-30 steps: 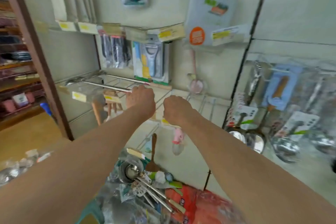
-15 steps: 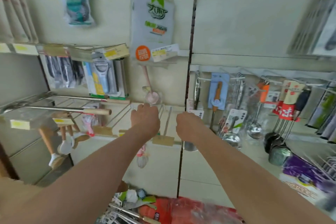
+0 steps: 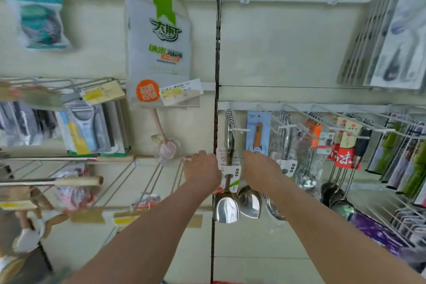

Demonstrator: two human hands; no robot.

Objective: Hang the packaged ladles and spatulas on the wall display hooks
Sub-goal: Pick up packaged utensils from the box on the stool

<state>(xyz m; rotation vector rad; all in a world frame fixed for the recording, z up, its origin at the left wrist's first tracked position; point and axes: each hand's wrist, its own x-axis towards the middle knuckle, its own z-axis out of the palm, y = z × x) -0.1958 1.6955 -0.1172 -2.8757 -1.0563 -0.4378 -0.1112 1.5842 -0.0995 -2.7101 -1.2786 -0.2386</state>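
Observation:
A row of steel spatulas [image 3: 227, 205] with white card labels hangs from a wall hook just right of the dark panel seam. My left hand [image 3: 201, 170] reaches to the wall right beside their cards, on the left. On the other side of the spatulas my right hand [image 3: 260, 173] is raised, its fingertips near the bottom of a blue-carded spatula pack [image 3: 258, 131]. I see only the backs of both hands, so the fingers are hidden. More steel ladles [image 3: 304, 180] and dark ladles [image 3: 334, 191] hang to the right.
Bare wire hooks [image 3: 147, 180] jut from the left panel below a pink spoon [image 3: 164, 145]. Peelers [image 3: 87, 129] and a large white bag [image 3: 159, 46] hang higher on the left. Green and purple packs [image 3: 405, 159] crowd the right edge.
The view has swung right and up, from the left panel's hooks to the spatula row. Both hands moved right with it and now flank the hanging steel spatulas. The heap of packaged utensils below has left view.

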